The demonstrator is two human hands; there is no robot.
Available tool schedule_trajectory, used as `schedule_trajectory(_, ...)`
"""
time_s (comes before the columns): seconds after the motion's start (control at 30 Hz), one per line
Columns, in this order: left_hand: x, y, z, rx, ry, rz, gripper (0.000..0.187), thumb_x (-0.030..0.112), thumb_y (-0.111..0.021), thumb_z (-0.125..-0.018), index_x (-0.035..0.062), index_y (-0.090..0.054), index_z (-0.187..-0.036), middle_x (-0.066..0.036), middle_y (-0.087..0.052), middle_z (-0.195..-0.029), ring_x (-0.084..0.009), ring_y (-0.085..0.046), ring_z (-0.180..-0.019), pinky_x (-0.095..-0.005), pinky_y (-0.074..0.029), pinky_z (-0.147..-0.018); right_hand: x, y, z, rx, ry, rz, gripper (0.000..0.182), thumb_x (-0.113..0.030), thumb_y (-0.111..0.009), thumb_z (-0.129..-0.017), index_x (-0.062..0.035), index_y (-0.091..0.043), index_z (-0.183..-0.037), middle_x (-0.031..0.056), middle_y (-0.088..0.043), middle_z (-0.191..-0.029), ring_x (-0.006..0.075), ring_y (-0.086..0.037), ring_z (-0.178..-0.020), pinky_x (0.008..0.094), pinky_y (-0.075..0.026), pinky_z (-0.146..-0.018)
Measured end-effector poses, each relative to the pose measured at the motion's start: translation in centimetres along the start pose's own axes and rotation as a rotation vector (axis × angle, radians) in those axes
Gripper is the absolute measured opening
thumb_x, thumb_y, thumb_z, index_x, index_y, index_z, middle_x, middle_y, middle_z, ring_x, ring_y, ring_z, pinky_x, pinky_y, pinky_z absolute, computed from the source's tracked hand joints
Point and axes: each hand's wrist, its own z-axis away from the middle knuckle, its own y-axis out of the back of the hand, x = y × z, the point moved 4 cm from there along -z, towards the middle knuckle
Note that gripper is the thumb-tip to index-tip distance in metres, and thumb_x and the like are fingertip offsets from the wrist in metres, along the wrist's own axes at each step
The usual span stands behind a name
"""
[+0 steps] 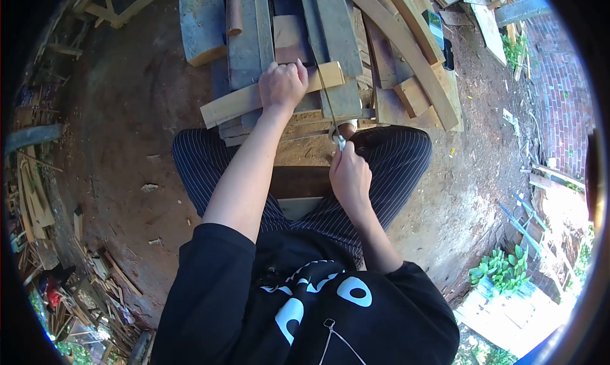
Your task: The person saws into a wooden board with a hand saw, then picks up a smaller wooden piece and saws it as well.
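1. Presently, the wooden strip (229, 105) lies crosswise on the plank bench (343, 41), its right end angled farther from the person.
2. The thin saw blade (328, 102) crosses it near that end, roughly square to its long axis.
3. Left hand (284, 87), nearer: fingers closed over the strip, left of the blade; arm extended forward.
4. Right hand (351, 175): fingers wrapped around the saw handle (341, 144), bodyward of the strip.

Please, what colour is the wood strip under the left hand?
The wood strip is light tan; see the head view.
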Motion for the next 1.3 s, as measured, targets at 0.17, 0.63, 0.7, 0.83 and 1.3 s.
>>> schedule_trajectory(0.17, 0.0, -0.2, -0.1, 0.012, -0.036, 0.022, 0.037, 0.019, -0.051, -0.085, 0.0050, -0.059, -0.052, -0.014, -0.062, -0.059, -0.0310, -0.060, -0.058, -0.0425, -0.050, -0.056, -1.9, -0.9, -6.3, 0.076, 0.059, -0.070, 0.022, -0.023, -0.049, -0.091, -0.0014, -0.049, -0.084, 0.0226, -0.060, -0.063, 0.0413, -0.061, -0.062, 0.0499, -0.048, -0.053)
schedule_trajectory(0.63, 0.2, -0.6, 0.0, 0.018, -0.079, 0.013, 0.035, 0.021, -0.055, -0.083, 0.0072, -0.058, -0.051, -0.009, -0.059, -0.054, -0.0282, -0.059, -0.054, -0.0417, -0.049, -0.053, -3.8, -1.4, -6.9, 0.091, -0.080, -0.074, 0.023, -0.022, -0.046, -0.093, -0.0016, -0.047, -0.084, 0.0243, -0.060, -0.064, 0.0440, -0.060, -0.061, 0.0521, -0.048, -0.055)
schedule_trajectory(0.7, 0.2, -0.4, 0.2, 0.025, -0.074, -0.004, 0.035, 0.022, -0.054, -0.084, 0.0072, -0.058, -0.052, -0.010, -0.059, -0.054, -0.0284, -0.059, -0.055, -0.0419, -0.049, -0.054, -3.6, -0.8, -6.7, 0.078, -0.049, -0.031, 0.024, -0.023, -0.046, -0.093, -0.0016, -0.047, -0.084, 0.0240, -0.061, -0.063, 0.0420, -0.062, -0.062, 0.0505, -0.049, -0.054)
schedule_trajectory(0.83, 0.1, -0.4, 0.3, 0.036, -0.085, -0.010, 0.036, 0.023, -0.053, -0.085, 0.0071, -0.059, -0.053, -0.010, -0.059, -0.054, -0.0283, -0.060, -0.056, -0.0426, -0.049, -0.054, -3.1, 0.0, -7.4, 0.080, 0.016, -0.118, 0.029, -0.026, -0.045, -0.094, -0.0003, -0.053, -0.083, 0.0266, -0.060, -0.068, 0.0447, -0.060, -0.065, 0.0532, -0.047, -0.059)
schedule_trajectory(1.3, -0.7, -0.3, 0.3, 0.025, -0.061, 0.000, 0.036, 0.023, -0.052, -0.085, 0.0085, -0.058, -0.053, -0.009, -0.059, -0.054, -0.0267, -0.061, -0.055, -0.0410, -0.048, -0.055, -4.4, -0.6, -6.8, 0.149, -0.002, -0.137, 0.029, -0.025, -0.043, -0.095, 0.0006, -0.049, -0.083, 0.0269, -0.060, -0.065, 0.0444, -0.061, -0.064, 0.0519, -0.047, -0.055)
